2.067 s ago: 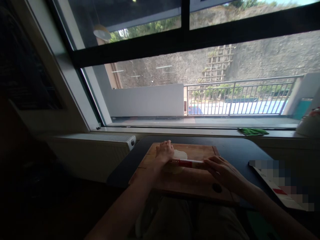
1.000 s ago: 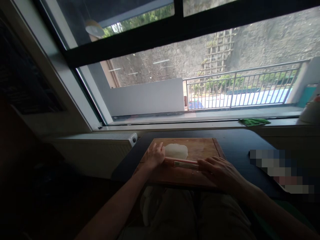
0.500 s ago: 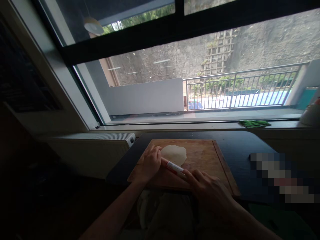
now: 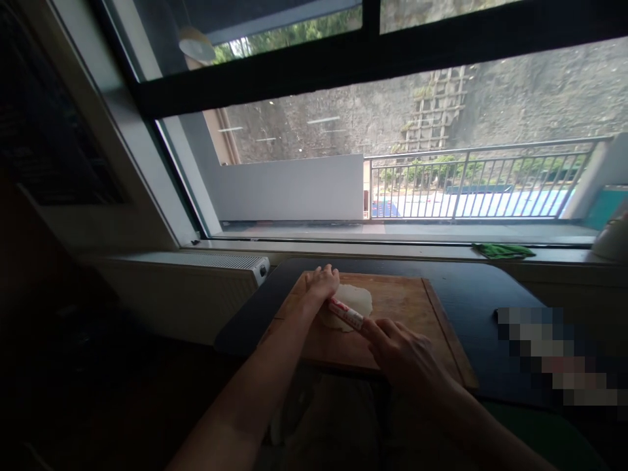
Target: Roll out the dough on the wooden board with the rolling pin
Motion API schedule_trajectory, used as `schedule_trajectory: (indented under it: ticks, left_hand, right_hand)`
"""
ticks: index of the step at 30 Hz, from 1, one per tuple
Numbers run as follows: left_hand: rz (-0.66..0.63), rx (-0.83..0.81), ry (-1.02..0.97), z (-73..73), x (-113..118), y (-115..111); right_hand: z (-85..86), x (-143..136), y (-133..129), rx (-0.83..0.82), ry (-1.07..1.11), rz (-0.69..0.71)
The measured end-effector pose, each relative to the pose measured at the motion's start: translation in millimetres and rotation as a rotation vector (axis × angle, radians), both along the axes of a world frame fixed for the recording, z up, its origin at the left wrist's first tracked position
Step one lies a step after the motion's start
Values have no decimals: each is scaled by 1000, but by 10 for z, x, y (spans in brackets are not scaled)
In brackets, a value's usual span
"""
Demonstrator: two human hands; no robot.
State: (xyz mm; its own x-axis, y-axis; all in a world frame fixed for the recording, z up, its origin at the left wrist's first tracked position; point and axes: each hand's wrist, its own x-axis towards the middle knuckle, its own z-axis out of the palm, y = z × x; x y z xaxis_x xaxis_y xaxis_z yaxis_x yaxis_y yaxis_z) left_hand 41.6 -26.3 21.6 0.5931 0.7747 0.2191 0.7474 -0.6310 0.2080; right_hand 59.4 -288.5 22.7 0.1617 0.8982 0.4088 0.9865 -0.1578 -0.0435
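Note:
A flat pale sheet of dough [image 4: 357, 299] lies on a wooden board [image 4: 397, 294] with a groove along its right side. Across the dough, slanting down to the right, is a rolling pin [image 4: 346, 313] with a white, red-marked middle. My left hand [image 4: 324, 281] is at the pin's far left end, fingers bent over the board's upper left. The near right end is in my right hand [image 4: 400, 347], its fingers closed on it. Part of the dough shows on the near side of the pin.
The board rests on a dark table [image 4: 490, 294]. A pixelated object [image 4: 554, 356] lies at the right. Beyond are a windowsill with a green cloth [image 4: 503, 251], a large window, and a white radiator [image 4: 230, 281] at the left.
The rolling pin has moved up onto the dough, and my left hand has gone forward and right with it. My right hand has shifted only slightly. The view has tilted a little.

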Motion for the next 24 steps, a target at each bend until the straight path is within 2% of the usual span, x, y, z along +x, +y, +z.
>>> schedule_trajectory:
  ticks: [6, 8, 10, 15, 18, 21, 24]
  left_hand:
    - [-36, -29, 19, -230, -728, 14]
    - [-13, -47, 9, -263, -824, 25]
    - [-16, -61, 4, -240, -727, 38]
    - [-64, -93, 33, -32, -3, 71]
    - [-103, -92, 25, 54, 228, 68]
    - [-158, -72, 42, 20, 55, 66]
    - [-182, -65, 56, -95, -394, 86]
  right_hand:
    - [-185, -249, -69, -8, 5, 91]
    - [-189, -248, -96, -5, 23, 112]
    - [-144, -183, -126, 6, 42, 103]
    - [28, 62, -177, 44, 45, 0]
    - [66, 102, -173, 36, 35, -47]
    - [46, 25, -159, 3, 35, -28]
    - [12, -97, -159, -51, 54, 46]
